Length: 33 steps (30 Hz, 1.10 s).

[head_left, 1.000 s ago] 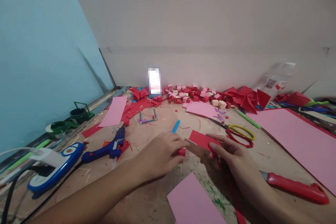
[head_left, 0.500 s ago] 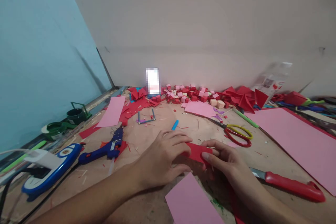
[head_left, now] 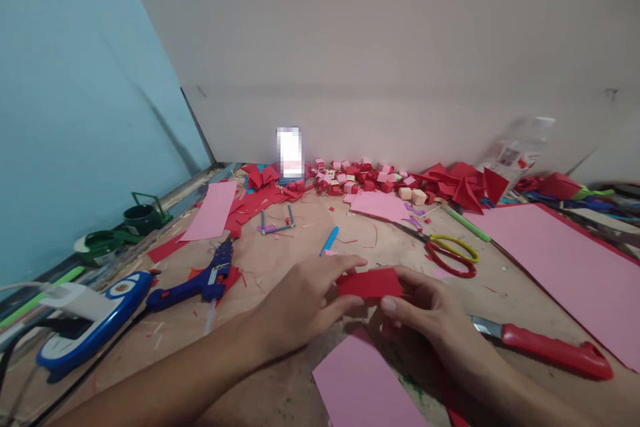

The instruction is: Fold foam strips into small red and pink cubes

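Observation:
A small strip of red paper is held level between my two hands, a little above the tabletop. My left hand pinches its left end, thumb below and fingers on top. At the right end, my right hand grips the paper between thumb and curled fingers. Below them on the table lies a pink sheet of paper. A red-handled knife rests just right of my right hand, its blade partly behind the wrist. A blue stick lies beyond my left hand.
Scissors with red and yellow handles lie past my right hand. On the left are a blue glue gun and a blue power strip with its cable. Small paper cubes, a lit phone and a bottle line the back board.
My left thumb has closed onto the red paper, and the fingers have drawn in around its left end. The strip has shifted slightly left. The camera view has moved a little.

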Tool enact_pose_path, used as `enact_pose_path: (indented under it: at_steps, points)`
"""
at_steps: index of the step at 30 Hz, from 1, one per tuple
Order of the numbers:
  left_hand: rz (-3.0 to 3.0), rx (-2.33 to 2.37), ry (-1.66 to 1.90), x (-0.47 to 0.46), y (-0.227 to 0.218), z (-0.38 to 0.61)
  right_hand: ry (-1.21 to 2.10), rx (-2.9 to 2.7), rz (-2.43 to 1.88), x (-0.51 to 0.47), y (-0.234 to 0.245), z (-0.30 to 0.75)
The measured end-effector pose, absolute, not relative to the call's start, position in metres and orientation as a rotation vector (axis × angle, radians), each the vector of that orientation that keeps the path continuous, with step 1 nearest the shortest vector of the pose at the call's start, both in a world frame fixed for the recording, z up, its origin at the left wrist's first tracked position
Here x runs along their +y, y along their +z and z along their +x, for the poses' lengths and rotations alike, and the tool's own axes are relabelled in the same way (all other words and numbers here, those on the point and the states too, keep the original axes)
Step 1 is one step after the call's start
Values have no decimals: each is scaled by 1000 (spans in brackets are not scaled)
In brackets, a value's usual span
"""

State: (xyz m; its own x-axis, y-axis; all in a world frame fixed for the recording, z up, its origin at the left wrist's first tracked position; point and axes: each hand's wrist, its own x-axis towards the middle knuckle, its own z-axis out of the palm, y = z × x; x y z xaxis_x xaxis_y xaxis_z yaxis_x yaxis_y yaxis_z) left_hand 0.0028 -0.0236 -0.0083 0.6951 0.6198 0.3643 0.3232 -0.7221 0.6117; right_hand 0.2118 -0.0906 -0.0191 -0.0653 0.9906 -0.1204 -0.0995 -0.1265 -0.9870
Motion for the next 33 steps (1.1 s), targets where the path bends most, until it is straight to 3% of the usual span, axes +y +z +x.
enact_pose_path:
  at_steps: [21,33]
  points:
    - [1969,810,497,-30,12,10,1438,-1114,-1115,-93,-14,204]
    - [1993,823,553,-29,5,10,1446,-1107,-1113,-93,-15,205]
